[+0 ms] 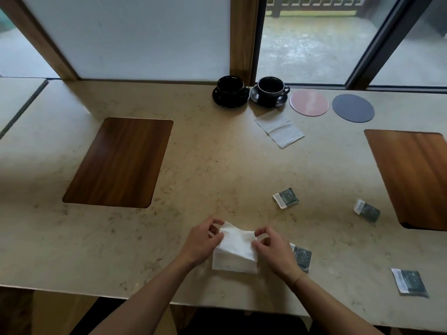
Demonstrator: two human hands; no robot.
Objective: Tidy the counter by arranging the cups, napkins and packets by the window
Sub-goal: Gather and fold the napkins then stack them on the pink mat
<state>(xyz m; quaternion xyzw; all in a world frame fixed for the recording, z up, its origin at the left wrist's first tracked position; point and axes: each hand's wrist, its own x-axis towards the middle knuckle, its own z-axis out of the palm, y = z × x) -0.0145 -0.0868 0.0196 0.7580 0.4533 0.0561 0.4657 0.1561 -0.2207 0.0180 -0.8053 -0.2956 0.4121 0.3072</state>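
Observation:
A white napkin point(235, 250) is near the counter's front edge, its far edge lifted. My left hand point(202, 240) pinches its left corner and my right hand point(273, 249) pinches its right corner. A second napkin point(279, 128) lies flat farther back. Two black cups on black saucers, one on the left point(229, 89) and one on the right point(271, 89), stand side by side by the window. Several dark packets lie to the right: one point(286, 197) mid-counter, one point(367, 210) farther right, one point(303, 257) partly behind my right hand, one point(410, 282) near the front edge.
A pink round coaster point(309, 102) and a grey one point(353, 108) lie right of the cups. Two wooden inlays are set in the beige stone counter point(205, 165), on the left point(118, 163) and at the right edge point(416, 175). The counter's front edge runs under my forearms.

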